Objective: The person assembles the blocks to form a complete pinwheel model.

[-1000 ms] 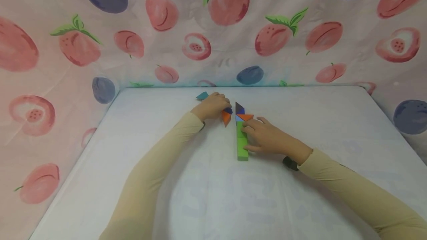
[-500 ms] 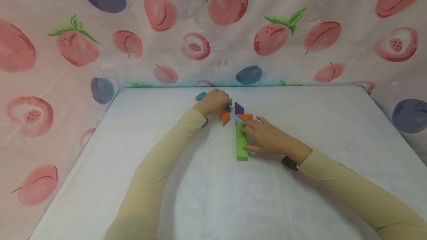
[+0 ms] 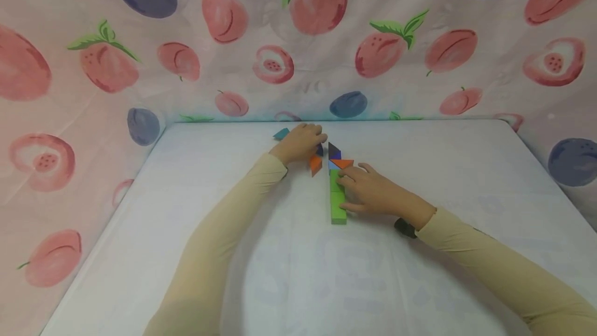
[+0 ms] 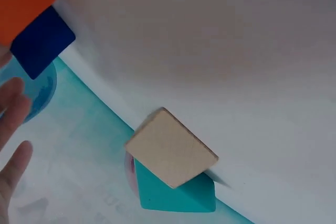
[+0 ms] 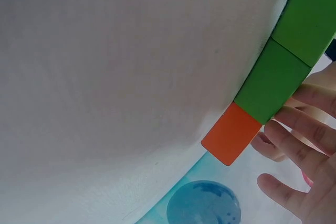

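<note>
In the head view, my left hand (image 3: 300,144) is bent over a dark blue block (image 3: 320,150) and an orange block (image 3: 315,165) at the far middle. The left wrist view has fingers (image 4: 16,114) beside these blocks, one at the blue block's corner; the thumb is hidden. My right hand (image 3: 375,191) touches the right side of two green blocks (image 3: 338,208) set end to end, with fairly straight fingers. Beyond them, in line, are a light blue piece (image 3: 333,168), an orange triangle (image 3: 344,163), a purple-blue piece (image 3: 336,155) and a dark one (image 3: 333,149).
A teal block (image 3: 281,134) lies near the back edge, left of the left hand. In the left wrist view a plain wood-coloured face (image 4: 170,148) adjoins it. A fruit-printed cloth (image 3: 275,14) hangs behind the white table (image 3: 186,170).
My left hand has shifted slightly up and right, and its fingertips stand further past the dark blue block, which shows less. My right hand and the green blocks have stayed put.
</note>
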Demonstrator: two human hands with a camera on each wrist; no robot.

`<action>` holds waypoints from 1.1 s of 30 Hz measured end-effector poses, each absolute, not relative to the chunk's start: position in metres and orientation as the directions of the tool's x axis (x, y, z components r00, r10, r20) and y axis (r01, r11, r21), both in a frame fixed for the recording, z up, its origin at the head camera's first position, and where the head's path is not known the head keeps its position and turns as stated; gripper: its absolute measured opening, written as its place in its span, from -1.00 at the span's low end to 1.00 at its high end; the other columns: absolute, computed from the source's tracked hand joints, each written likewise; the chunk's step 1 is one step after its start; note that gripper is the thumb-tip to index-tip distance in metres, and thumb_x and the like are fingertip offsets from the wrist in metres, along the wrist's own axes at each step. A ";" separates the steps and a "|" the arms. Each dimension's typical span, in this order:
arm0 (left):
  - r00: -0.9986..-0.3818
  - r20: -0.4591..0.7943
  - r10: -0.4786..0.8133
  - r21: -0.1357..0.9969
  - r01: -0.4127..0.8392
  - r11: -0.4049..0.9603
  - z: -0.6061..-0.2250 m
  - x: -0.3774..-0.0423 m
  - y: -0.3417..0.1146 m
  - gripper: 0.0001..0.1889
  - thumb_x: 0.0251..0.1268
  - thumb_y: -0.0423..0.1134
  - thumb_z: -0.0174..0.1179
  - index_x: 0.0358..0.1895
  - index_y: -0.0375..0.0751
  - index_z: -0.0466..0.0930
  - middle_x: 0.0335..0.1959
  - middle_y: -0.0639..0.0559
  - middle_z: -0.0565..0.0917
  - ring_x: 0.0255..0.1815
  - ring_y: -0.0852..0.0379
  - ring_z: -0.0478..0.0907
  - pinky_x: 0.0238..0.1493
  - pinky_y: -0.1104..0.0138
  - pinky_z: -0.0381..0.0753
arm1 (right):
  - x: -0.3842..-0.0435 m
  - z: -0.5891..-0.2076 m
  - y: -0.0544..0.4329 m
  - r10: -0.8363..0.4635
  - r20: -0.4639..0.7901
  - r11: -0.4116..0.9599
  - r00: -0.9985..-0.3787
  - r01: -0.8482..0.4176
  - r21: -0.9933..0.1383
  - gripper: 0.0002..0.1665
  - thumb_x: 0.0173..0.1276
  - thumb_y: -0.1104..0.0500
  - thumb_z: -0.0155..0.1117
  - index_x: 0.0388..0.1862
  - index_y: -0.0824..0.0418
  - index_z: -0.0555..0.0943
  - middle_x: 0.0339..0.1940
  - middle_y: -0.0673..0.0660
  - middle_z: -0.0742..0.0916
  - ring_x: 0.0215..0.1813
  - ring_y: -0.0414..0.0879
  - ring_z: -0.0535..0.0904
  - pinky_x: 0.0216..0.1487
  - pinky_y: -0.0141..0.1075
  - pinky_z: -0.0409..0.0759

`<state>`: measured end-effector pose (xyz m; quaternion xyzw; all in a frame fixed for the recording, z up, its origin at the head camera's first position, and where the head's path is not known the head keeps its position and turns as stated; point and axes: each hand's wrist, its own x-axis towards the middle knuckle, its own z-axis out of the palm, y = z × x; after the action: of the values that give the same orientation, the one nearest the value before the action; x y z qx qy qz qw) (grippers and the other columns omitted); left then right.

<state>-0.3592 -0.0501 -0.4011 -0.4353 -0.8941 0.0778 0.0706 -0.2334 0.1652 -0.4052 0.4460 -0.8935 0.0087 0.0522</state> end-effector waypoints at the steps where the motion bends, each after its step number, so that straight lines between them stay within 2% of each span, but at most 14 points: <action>1: -0.605 0.067 0.793 -0.201 0.770 0.605 -0.401 -0.360 -0.051 -0.75 0.29 -0.28 0.10 0.02 -0.09 0.52 -0.07 -0.04 0.55 -0.02 0.00 0.51 0.17 0.19 0.42 | -0.234 -0.405 0.165 -0.796 0.103 0.601 -0.596 -0.798 0.031 -0.31 0.21 -0.20 0.25 0.09 0.30 0.52 0.09 0.19 0.60 0.19 0.04 0.46 0.24 0.16 0.35; 9: -0.582 0.107 0.806 -0.228 0.775 0.590 -0.400 -0.362 -0.057 -0.78 0.29 -0.23 0.15 -0.02 -0.14 0.54 0.02 -0.06 0.51 0.10 -0.01 0.40 0.33 0.19 0.28 | -0.234 -0.404 0.166 -0.805 0.117 0.588 -0.582 -0.808 0.023 -0.31 0.20 -0.20 0.27 0.08 0.31 0.51 0.08 0.20 0.59 0.18 0.05 0.47 0.23 0.18 0.35; 19: -0.595 0.069 0.800 -0.164 0.785 0.598 -0.401 -0.361 -0.056 -0.78 0.26 -0.25 0.18 -0.03 -0.08 0.57 -0.09 0.01 0.65 0.03 0.01 0.52 0.30 0.14 0.34 | -0.234 -0.405 0.167 -0.799 0.102 0.596 -0.593 -0.803 0.004 -0.31 0.21 -0.19 0.26 0.11 0.31 0.50 0.10 0.20 0.58 0.20 0.05 0.45 0.24 0.19 0.33; 25: -0.580 0.071 0.811 -0.141 0.799 0.584 -0.402 -0.360 -0.053 -0.82 0.25 -0.23 0.20 -0.10 -0.05 0.60 -0.17 0.06 0.70 -0.04 0.05 0.57 0.26 0.18 0.36 | -0.234 -0.405 0.167 -0.802 0.111 0.591 -0.587 -0.807 0.006 -0.30 0.21 -0.19 0.26 0.10 0.31 0.50 0.09 0.20 0.59 0.19 0.04 0.46 0.24 0.18 0.33; 33: -0.561 0.049 0.826 -0.123 0.818 0.562 -0.400 -0.355 -0.047 -0.77 0.22 -0.18 0.24 -0.05 -0.01 0.63 -0.13 0.10 0.71 -0.02 0.08 0.58 0.29 0.18 0.34 | -0.234 -0.404 0.166 -0.799 0.105 0.596 -0.592 -0.803 0.006 -0.32 0.22 -0.20 0.23 0.09 0.30 0.50 0.09 0.19 0.58 0.19 0.03 0.46 0.25 0.17 0.33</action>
<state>-0.3552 -0.0473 -0.3996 -0.4657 -0.8824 0.0430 0.0505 -0.2341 0.1661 -0.4042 0.4491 -0.8920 0.0210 0.0480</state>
